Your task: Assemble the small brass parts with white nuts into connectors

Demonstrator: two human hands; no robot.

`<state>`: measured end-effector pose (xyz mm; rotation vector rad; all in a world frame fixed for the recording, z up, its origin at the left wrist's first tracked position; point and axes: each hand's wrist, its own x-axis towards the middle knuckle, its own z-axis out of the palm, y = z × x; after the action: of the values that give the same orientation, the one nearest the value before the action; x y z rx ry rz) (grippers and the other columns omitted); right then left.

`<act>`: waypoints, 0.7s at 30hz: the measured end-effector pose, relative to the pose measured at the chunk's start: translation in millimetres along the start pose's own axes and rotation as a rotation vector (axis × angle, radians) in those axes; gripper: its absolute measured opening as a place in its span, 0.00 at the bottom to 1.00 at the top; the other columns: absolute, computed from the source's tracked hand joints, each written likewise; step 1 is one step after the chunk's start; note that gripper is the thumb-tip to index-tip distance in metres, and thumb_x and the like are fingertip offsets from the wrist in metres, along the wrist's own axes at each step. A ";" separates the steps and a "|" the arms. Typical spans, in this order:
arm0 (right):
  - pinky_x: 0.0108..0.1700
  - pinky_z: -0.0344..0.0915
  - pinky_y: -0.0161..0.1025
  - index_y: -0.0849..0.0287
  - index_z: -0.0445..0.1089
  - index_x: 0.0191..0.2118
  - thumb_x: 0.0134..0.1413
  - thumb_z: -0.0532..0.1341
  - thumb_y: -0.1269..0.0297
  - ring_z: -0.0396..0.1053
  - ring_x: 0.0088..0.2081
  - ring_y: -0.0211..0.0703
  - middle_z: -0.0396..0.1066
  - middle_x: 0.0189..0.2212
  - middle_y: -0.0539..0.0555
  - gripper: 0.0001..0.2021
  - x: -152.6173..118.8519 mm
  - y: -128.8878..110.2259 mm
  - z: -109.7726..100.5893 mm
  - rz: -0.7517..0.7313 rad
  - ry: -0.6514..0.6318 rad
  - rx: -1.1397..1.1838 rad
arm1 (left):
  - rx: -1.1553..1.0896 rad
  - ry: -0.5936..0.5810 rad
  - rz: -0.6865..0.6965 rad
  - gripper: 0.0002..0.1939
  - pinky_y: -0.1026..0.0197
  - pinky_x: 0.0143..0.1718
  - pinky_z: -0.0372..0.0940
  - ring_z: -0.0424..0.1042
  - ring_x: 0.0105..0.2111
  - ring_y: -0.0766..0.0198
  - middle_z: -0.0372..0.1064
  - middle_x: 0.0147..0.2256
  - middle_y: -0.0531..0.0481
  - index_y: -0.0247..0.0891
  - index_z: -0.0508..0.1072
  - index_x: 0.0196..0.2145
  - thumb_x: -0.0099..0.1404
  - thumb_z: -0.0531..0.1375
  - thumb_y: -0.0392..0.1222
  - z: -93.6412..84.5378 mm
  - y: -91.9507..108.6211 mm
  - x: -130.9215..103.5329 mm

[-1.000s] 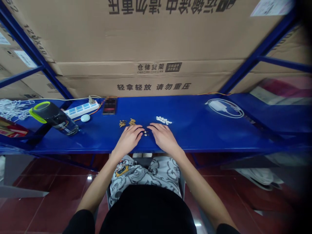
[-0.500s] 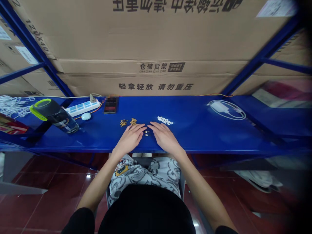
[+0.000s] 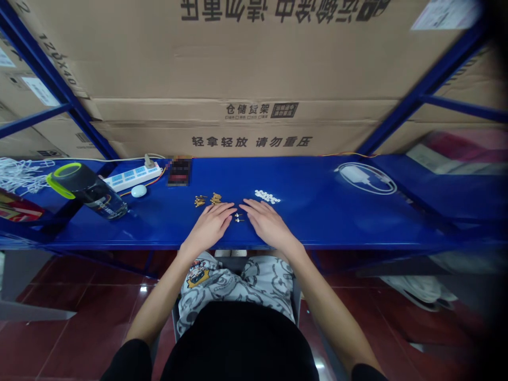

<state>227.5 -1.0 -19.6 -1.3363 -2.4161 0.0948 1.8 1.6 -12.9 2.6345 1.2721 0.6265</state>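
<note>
My left hand (image 3: 213, 222) lies flat on the blue table, fingers stretched out, holding nothing. Just beyond its fingertips are two small piles of brass-coloured pieces: thin screw-like pins (image 3: 200, 201) on the left and thicker short pieces (image 3: 215, 198), partly hidden by my fingers. My right hand (image 3: 265, 221) rests open on the table too, below a cluster of small white round pieces (image 3: 267, 196). Between both hands lie two little assemblies (image 3: 238, 217), each with a white part and a thin brass-coloured pin. Neither hand is touching them.
On the left stand a dark bottle with a lime-green cap ring (image 3: 95, 193), a power strip (image 3: 133, 177), a white round object (image 3: 138, 191) and a phone-like dark object (image 3: 179, 171). A white charger with cable (image 3: 361, 175) lies right. Cardboard boxes (image 3: 238, 69) rise behind the blue table (image 3: 337, 222).
Both hands and the small pieces stay as they were. The whole view has shifted very slightly.
</note>
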 end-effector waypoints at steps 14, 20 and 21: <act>0.68 0.54 0.60 0.52 0.65 0.64 0.73 0.47 0.58 0.60 0.67 0.50 0.64 0.66 0.56 0.22 -1.3 10.7 -4.4 -0.005 0.004 0.015 | -0.029 -0.043 -0.023 0.19 0.49 0.65 0.55 0.59 0.66 0.59 0.62 0.66 0.50 0.46 0.67 0.62 0.79 0.46 0.43 -6.6 -0.8 -6.6; 0.68 0.54 0.59 0.52 0.66 0.64 0.73 0.47 0.58 0.61 0.66 0.51 0.65 0.65 0.57 0.22 -2.4 11.3 -3.3 -0.014 0.024 0.016 | -0.021 -0.026 -0.007 0.20 0.49 0.65 0.55 0.60 0.66 0.59 0.63 0.65 0.49 0.45 0.67 0.62 0.79 0.45 0.43 -4.6 -1.9 -6.4; 0.68 0.54 0.60 0.52 0.66 0.64 0.73 0.47 0.58 0.60 0.66 0.51 0.65 0.65 0.56 0.21 -2.0 11.4 -3.6 -0.014 0.022 0.018 | -0.025 -0.025 -0.005 0.19 0.49 0.65 0.55 0.60 0.66 0.59 0.63 0.65 0.49 0.45 0.67 0.62 0.79 0.46 0.43 -4.6 -2.1 -6.2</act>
<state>238.8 3.2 -19.5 -1.3054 -2.4005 0.0975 -5.1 -2.1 -11.3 2.6100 1.2558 0.6019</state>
